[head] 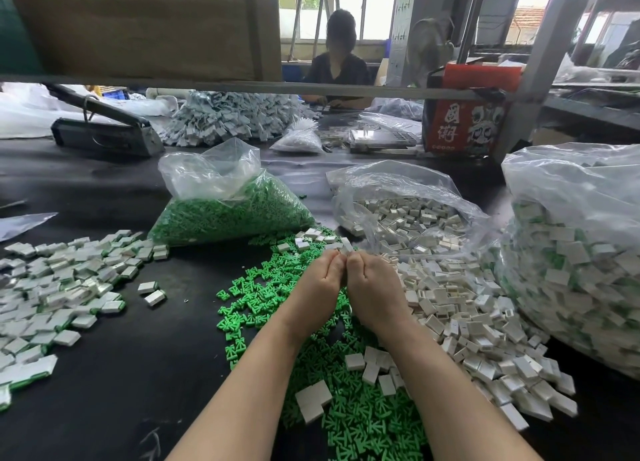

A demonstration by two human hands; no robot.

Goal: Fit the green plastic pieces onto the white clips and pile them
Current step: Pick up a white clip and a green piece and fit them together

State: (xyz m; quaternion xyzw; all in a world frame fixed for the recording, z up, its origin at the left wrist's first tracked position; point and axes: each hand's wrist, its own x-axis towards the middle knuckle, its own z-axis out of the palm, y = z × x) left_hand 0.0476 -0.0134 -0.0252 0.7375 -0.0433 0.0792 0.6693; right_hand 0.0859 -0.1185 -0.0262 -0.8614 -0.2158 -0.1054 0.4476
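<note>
Both hands (349, 280) pinch one white clip (344, 247) at their fingertips — grip tight — above green pieces (263, 287)

We hold our 2 forearms forward, left hand (323, 277) and right hand (372, 280) touching, fingers curled, fingertips pinched together.

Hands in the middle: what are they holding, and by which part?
Left hand and right hand pinch a small white plastic clip together at the fingertips; the exact part is hidden.
</note>
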